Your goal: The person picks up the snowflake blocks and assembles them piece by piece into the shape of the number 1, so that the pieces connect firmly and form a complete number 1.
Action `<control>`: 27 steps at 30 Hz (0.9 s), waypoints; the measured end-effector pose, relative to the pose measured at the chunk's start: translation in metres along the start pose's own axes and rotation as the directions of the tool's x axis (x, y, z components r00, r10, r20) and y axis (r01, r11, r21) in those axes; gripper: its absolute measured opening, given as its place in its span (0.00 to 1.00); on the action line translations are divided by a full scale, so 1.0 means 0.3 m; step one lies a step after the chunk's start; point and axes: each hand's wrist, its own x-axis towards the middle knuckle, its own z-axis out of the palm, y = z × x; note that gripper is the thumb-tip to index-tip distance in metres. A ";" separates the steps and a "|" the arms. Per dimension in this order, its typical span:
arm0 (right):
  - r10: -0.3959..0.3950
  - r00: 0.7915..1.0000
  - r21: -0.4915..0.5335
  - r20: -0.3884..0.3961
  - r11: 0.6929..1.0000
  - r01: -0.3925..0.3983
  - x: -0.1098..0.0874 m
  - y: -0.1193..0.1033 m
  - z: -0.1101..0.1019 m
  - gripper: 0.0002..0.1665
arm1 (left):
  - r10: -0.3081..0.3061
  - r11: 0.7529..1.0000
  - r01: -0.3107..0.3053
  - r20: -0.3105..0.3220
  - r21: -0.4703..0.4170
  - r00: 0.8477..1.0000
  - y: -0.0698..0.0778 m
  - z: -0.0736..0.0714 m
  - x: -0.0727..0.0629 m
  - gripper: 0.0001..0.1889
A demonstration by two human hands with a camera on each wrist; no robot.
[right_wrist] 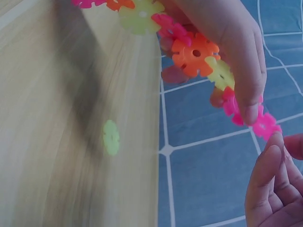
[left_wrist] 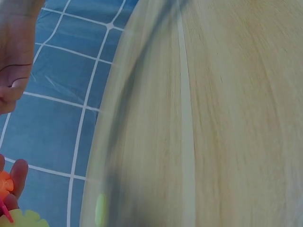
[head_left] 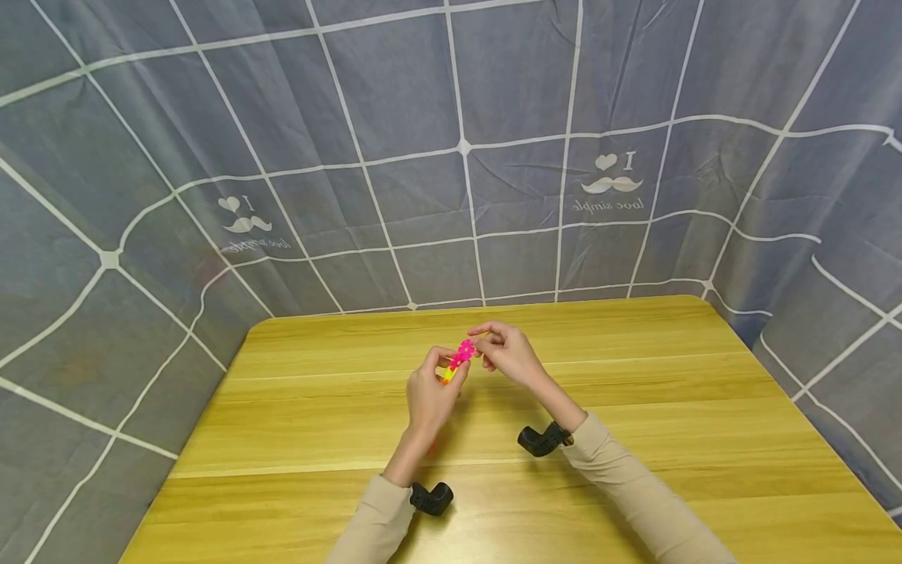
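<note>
A chain of interlocking flower-shaped plastic discs, in pink, orange and yellow, runs through my left hand (head_left: 430, 395). The right wrist view shows more of it: an orange disc (right_wrist: 195, 53) and a yellow disc (right_wrist: 220, 74) sit between my left thumb and fingers. At the chain's far end is a pink disc (right_wrist: 264, 125), slotted edgewise to another pink one under the left thumb. My right hand (head_left: 510, 356) pinches that end disc at its outer edge between thumb and fingertip. The chain's other end hangs past the left palm, above the table.
A loose yellow-green disc (right_wrist: 111, 137) lies on the wooden table (head_left: 634, 376) near its far edge. Behind the table hangs a grey curtain (head_left: 521, 188) with white grid lines. Each wrist wears a black camera mount, such as the right mount (head_left: 541, 440).
</note>
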 end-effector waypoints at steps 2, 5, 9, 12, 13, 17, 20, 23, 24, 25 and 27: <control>0.000 1.000 0.006 0.000 1.000 0.000 0.004 0.004 0.003 0.13 | -0.025 1.000 0.025 0.005 -0.016 1.000 -0.005 -0.007 0.002 0.11; 0.008 1.000 0.009 -0.005 1.000 -0.008 0.008 0.011 0.006 0.13 | -0.049 0.998 0.049 0.018 -0.044 0.999 -0.012 -0.019 0.006 0.10; 0.004 1.000 0.007 -0.011 1.000 -0.004 0.011 0.021 0.011 0.12 | -0.050 0.996 0.051 0.021 -0.073 0.999 -0.019 -0.039 0.013 0.10; -0.003 1.000 0.010 -0.011 1.000 0.003 0.017 0.035 0.019 0.12 | -0.043 0.996 0.044 0.016 -0.078 0.999 -0.022 -0.055 0.020 0.10; -0.005 1.000 0.009 -0.011 1.000 0.005 0.020 0.042 0.023 0.13 | -0.044 0.996 0.046 0.017 -0.081 0.999 -0.024 -0.060 0.022 0.10; 0.012 1.000 -0.015 -0.012 1.000 -0.012 0.028 0.070 0.042 0.13 | -0.059 0.994 0.061 0.023 -0.090 0.998 -0.029 -0.078 0.028 0.10; 0.044 0.999 -0.072 -0.004 0.996 -0.045 0.027 0.094 0.060 0.14 | -0.067 0.994 0.069 0.027 -0.089 0.997 -0.032 -0.088 0.032 0.10; 0.070 0.997 -0.141 0.019 0.988 -0.067 0.021 0.114 0.079 0.15 | -0.076 0.993 0.078 0.027 -0.086 0.997 -0.035 -0.096 0.036 0.10; 0.074 0.997 -0.161 0.027 0.984 -0.069 0.021 0.120 0.086 0.15 | -0.082 0.993 0.084 0.026 -0.087 0.996 -0.036 -0.099 0.037 0.10; 0.078 0.996 -0.179 0.035 0.981 -0.071 0.020 0.123 0.093 0.15 | -0.090 0.992 0.092 0.026 -0.091 0.996 -0.035 -0.101 0.038 0.10; 0.073 0.996 -0.209 0.047 0.976 -0.062 0.023 0.131 0.104 0.16 | -0.102 0.989 0.104 0.031 -0.105 0.994 -0.034 -0.106 0.042 0.11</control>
